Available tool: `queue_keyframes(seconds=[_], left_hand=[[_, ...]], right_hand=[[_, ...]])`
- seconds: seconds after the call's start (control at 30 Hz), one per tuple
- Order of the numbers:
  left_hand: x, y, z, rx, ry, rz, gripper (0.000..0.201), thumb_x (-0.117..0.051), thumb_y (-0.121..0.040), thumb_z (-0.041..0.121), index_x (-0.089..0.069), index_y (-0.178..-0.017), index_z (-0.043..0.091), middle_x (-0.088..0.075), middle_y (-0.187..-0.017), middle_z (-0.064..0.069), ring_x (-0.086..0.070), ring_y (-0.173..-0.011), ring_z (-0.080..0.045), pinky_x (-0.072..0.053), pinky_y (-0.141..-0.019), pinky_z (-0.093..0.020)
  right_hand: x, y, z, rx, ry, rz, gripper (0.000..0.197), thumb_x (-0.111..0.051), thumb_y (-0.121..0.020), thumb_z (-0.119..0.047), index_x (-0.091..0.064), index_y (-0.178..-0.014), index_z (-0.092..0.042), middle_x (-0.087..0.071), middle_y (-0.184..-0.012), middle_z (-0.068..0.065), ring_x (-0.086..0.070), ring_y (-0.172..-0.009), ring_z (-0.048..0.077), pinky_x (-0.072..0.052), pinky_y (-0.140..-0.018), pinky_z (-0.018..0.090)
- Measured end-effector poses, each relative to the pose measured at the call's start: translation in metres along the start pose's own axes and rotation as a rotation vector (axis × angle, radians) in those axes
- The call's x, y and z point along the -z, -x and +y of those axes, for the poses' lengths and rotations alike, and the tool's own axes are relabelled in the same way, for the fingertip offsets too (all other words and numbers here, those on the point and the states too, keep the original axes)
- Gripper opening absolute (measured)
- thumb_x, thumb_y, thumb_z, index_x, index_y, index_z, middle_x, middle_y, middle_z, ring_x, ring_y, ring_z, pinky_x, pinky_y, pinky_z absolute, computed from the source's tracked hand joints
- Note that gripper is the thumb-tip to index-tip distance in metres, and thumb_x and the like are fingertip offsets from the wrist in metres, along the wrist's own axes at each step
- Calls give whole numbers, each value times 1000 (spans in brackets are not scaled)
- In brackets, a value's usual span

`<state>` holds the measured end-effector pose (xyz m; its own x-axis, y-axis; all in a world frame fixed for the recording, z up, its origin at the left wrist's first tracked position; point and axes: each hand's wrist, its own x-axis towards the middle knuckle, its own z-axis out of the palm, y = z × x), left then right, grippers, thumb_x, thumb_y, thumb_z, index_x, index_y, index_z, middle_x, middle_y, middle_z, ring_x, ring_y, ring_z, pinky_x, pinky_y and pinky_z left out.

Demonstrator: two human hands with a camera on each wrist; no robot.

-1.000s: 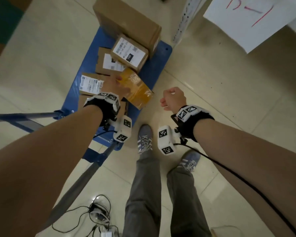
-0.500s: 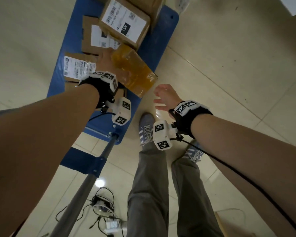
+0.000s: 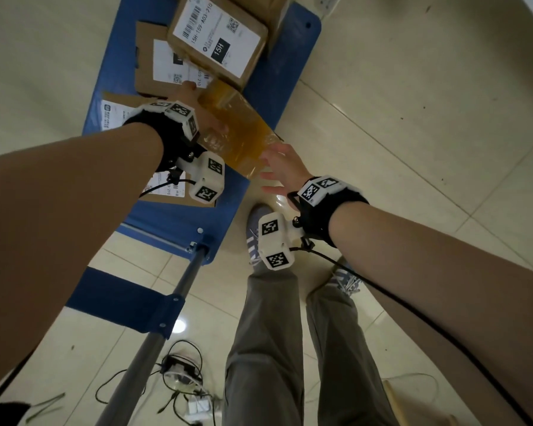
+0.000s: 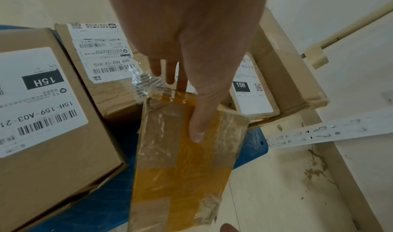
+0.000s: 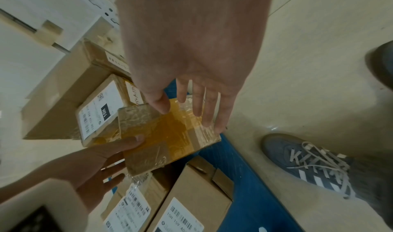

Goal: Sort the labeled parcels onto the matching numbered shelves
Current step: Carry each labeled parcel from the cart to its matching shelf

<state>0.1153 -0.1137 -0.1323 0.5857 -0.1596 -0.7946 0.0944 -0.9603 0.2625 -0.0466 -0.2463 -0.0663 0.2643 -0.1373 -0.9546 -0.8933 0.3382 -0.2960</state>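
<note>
— Two hands meet at one parcel, nearest the camera. How does each stand?

— On the left hand [image 3: 197, 112] the grip is clamped on the taped parcel [image 3: 237, 133]: the thumb lies along its upper face in the left wrist view, the fingers go under the far edge. On the right hand [image 3: 285, 170] the grip is apart, fingers straight and spread, their tips at the parcel's near end; whether they touch it cannot be told for sure.

— And where is that parcel?

— It is held in the air, tilted, over the right edge of the blue cart [image 3: 293, 56]. It is flat, wrapped in yellow-brown tape and clear film, and no label shows on the visible face.

— What lies below and beyond it?

— Just behind it sits a labelled box [image 3: 219, 38] marked 15H, resting partly on a flat box [image 3: 154, 63] with a white label. Left of the wrist lies another labelled box [image 3: 111, 112], mostly hidden by the arm. At the far end of the cart stands a large plain box [image 4: 285, 77]. The cart stands on a pale tiled floor [image 3: 413, 118], and the person's grey shoe [image 3: 256, 222] is beside its near corner.
</note>
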Motion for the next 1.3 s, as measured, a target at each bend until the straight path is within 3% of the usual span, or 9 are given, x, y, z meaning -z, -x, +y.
queue_keyframes(seconds=[0.17,0.33,0.43,0.63,0.8,0.93,1.1,1.17,1.3], left_hand=[[1,26,16,40,-173,30,118,-84,-54,64,-33,-150,18,-31,-147,-13,-36,-135,-38,-41,-105,-51],[-6,61,32,-39,-80,91,111,-89,-57,51,-33,-147,15,-31,-145,-12,-35,-134,-33,-42,-103,-46],[-17,95,48,-211,-14,131,107,-91,-54,39,-35,-142,16,-32,-141,-12,-39,-126,-30,-42,-95,-38],[-61,153,85,-621,-166,88,98,-88,-52,27,-40,-137,21,-36,-137,-12,-38,-125,-35,-42,-102,-54],[-99,198,111,-892,-398,142,86,-83,-69,28,-39,-143,24,-36,-146,-9,-30,-134,-35,-49,-92,-48],[-122,224,107,-952,-325,87,83,-76,-72,56,-39,-142,28,-34,-145,-4,-31,-134,-29,-52,-92,-51],[-142,248,116,-781,21,128,59,-55,-85,62,-49,-129,22,-43,-129,3,-50,-111,-13,-50,-85,-30],[-150,249,127,-533,241,73,59,-57,-84,60,-50,-130,23,-51,-124,7,-56,-102,-8,-51,-88,-29],[-159,256,156,37,540,-347,78,-65,-72,67,-47,-137,27,-57,-131,0,-63,-108,-20,-52,-96,-48]], right_hand=[[4,3,4,-47,-72,33,39,-52,-100,-24,-49,-138,-15,-58,-126,12,-61,-117,31,-59,-84,45],[23,18,5,-81,-220,8,29,-49,-102,-36,-52,-124,-17,-55,-131,14,-62,-114,34,-59,-89,49],[39,36,7,-87,-364,-9,41,-53,-96,-56,-48,-118,-22,-53,-129,15,-63,-108,36,-59,-90,53],[88,79,14,-109,-503,34,64,-52,-89,-73,-57,-118,-16,-60,-111,14,-64,-101,32,-60,-82,47],[140,116,35,-79,-665,-57,38,-46,-101,-54,-56,-95,-18,-70,-81,12,-64,-80,28,-61,-56,36],[169,125,69,-72,-602,6,27,-61,-95,-45,-62,-111,-24,-70,-100,9,-69,-89,27,-63,-63,37],[197,131,109,-41,-597,53,45,-66,-89,-43,-58,-130,-25,-67,-115,7,-64,-111,30,-59,-90,48],[207,136,123,-36,-660,54,54,-68,-88,-38,-53,-137,-24,-67,-118,6,-64,-109,27,-61,-84,45],[226,150,146,1,-750,42,71,-73,-81,-33,-45,-145,-24,-65,-125,5,-60,-104,23,-57,-78,37]])
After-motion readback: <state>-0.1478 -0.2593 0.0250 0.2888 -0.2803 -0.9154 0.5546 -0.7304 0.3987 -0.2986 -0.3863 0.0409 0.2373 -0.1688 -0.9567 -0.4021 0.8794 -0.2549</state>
